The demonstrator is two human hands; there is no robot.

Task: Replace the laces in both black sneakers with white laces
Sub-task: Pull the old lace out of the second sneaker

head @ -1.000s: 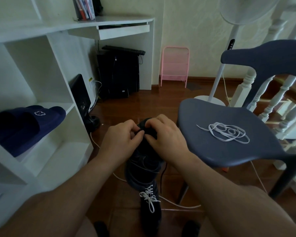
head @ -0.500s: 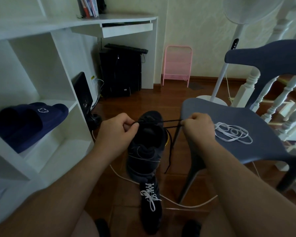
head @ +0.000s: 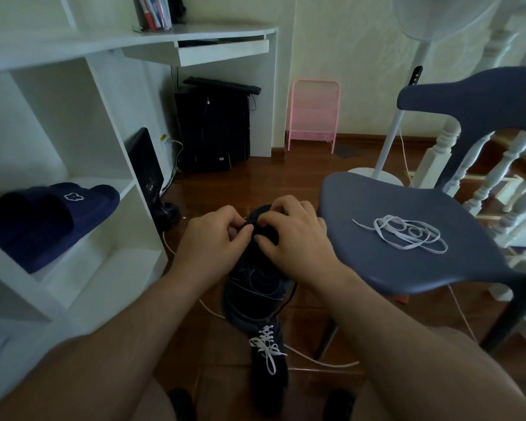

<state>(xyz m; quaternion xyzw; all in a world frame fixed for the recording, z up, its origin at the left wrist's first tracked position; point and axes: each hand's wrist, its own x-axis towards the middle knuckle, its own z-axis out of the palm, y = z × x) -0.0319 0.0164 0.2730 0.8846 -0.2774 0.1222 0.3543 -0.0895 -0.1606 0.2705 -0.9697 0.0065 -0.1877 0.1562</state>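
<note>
Black lace is being worked out of the dark low-top sneaker held up just left of the grey-blue plastic chair; the left hand and right hand both pinch at its upper eyelets, fingers curled. Better to free one crossing at a time (the thin black lace dangles beneath), since the loose white flat lace waits on the chair seat, while the other black sneaker with white lacing stands below.

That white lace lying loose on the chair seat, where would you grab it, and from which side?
Probably by its free tip. The white lace lies flat in a loose tangle of loops on the grey chair seat, with one end trailing out toward the hands, clear of the loops. A pinch from above on that end, with the right hand nearest it, should let the loops pull out without knotting.
</note>
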